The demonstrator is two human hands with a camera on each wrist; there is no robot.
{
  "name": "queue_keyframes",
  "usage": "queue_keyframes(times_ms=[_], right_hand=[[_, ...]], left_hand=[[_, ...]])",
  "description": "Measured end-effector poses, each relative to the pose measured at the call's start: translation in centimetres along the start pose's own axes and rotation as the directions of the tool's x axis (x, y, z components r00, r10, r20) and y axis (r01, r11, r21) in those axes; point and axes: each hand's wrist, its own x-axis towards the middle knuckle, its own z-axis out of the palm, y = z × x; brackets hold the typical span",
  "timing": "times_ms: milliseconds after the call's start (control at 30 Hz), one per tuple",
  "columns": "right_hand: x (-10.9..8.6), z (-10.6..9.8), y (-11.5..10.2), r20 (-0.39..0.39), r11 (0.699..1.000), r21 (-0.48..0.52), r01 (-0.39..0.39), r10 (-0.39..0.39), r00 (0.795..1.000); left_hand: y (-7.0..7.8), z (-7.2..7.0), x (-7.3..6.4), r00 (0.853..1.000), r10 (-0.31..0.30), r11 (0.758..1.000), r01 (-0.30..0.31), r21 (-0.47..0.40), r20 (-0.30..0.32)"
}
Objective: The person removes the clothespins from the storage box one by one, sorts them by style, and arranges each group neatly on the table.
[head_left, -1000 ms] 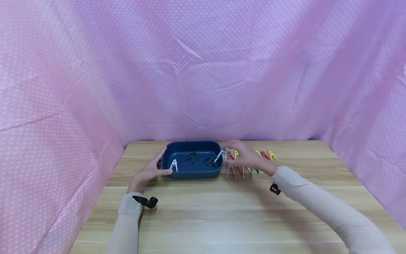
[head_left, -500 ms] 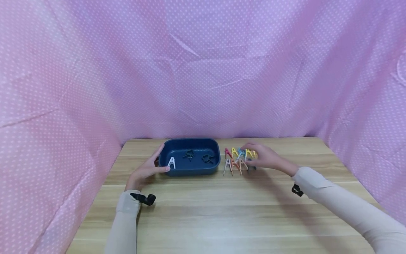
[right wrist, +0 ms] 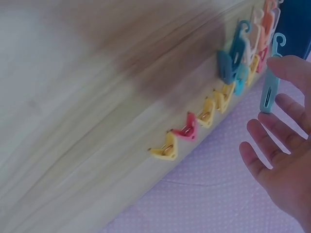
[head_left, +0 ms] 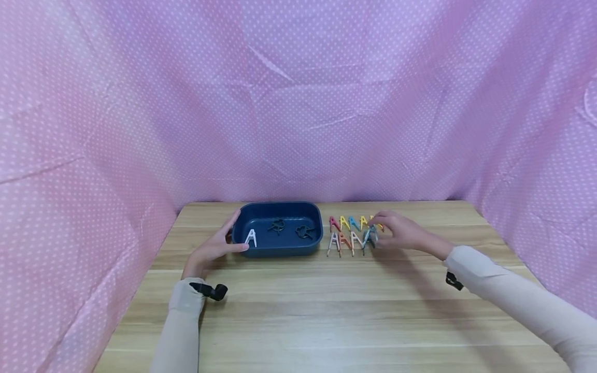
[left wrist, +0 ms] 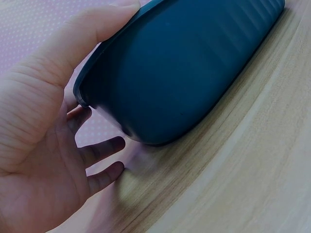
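Observation:
My left hand (head_left: 216, 247) holds the left end of a dark blue plastic tub (head_left: 280, 253), thumb over the rim and fingers spread along the outside. Inside the tub are a white clothespin (head_left: 251, 237) and two dark green clips (head_left: 278, 225). My right hand (head_left: 400, 231) pinches a light blue clothespin (right wrist: 270, 90) with a hooked end between thumb and fingers. In the head view it hangs over the right end of two clothespin rows. Directly under it lies a dark teal clothespin (right wrist: 236, 54); the hand partly hides the back row.
The front row also has white (head_left: 333, 242), orange (head_left: 344, 240) and peach (head_left: 355, 240) clothespins. Behind them are red (head_left: 333, 224), yellow (head_left: 344, 223) and blue (head_left: 353, 223) ones, with more yellow and red towards the right. Polka-dot cloth (head_left: 298, 129) surrounds the wooden table (head_left: 298, 311).
My right hand has moved right with the light blue clothespin, from the tub's right rim to the right end of the clothespin rows. My left hand stays on the tub.

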Motion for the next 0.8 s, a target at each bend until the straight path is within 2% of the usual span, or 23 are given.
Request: queue_keyframes(times_ms=[267,633,800], right_hand=[[-1.2,-0.2,0.7,0.024,1.000,0.000,0.029,-0.029,0.999],[-1.8,-0.3,1.8,0.050,0.997,0.045,0.069,-0.071,0.996],[-2.0,-0.2,2.2,0.089,0.998,0.040,0.042,-0.046,0.995]], left_hand=[[0.2,-0.1,-0.1,1.000,-0.027,1.000,0.027,0.006,-0.003],[0.1,-0.1,-0.1,1.000,-0.029,1.000,0.029,0.011,-0.006],[0.2,0.0,0.0,1.000,-0.024,1.000,0.024,0.006,-0.008]])
